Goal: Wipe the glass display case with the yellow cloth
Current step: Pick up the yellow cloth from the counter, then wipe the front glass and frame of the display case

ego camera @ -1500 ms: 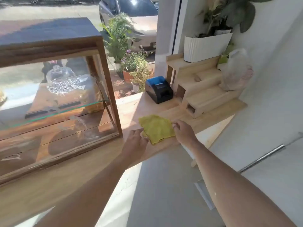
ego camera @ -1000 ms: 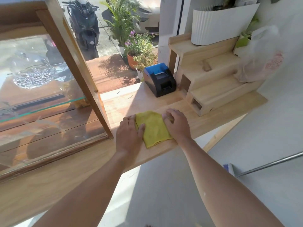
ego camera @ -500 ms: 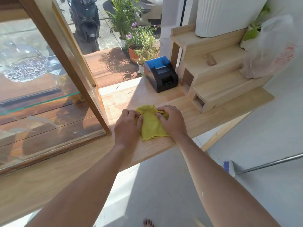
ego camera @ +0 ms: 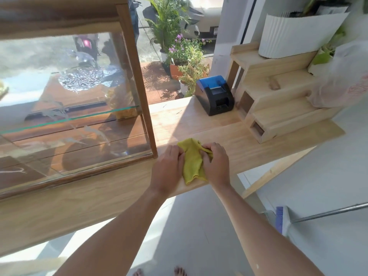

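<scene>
The yellow cloth [ego camera: 192, 162] lies bunched on the wooden counter [ego camera: 249, 144], near its front edge. My left hand [ego camera: 168, 168] presses on its left side and my right hand [ego camera: 216, 166] grips its right side, fingers curled into the fabric. The glass display case [ego camera: 75, 108] with a dark wooden frame stands to the left; its front right corner post is just beside my left hand. Inside it are a glass shelf and a cut-glass dome.
A black and blue receipt printer [ego camera: 216, 95] sits behind the cloth. A stepped wooden stand [ego camera: 278, 100] with a white planter [ego camera: 298, 34] and a plastic bag [ego camera: 342, 80] fills the right end. A broom [ego camera: 284, 222] lies on the floor at the right.
Both hands have drawn together on the cloth, gathering it from a flat square into a narrow bunch. The view has swung back left, showing more of the case.
</scene>
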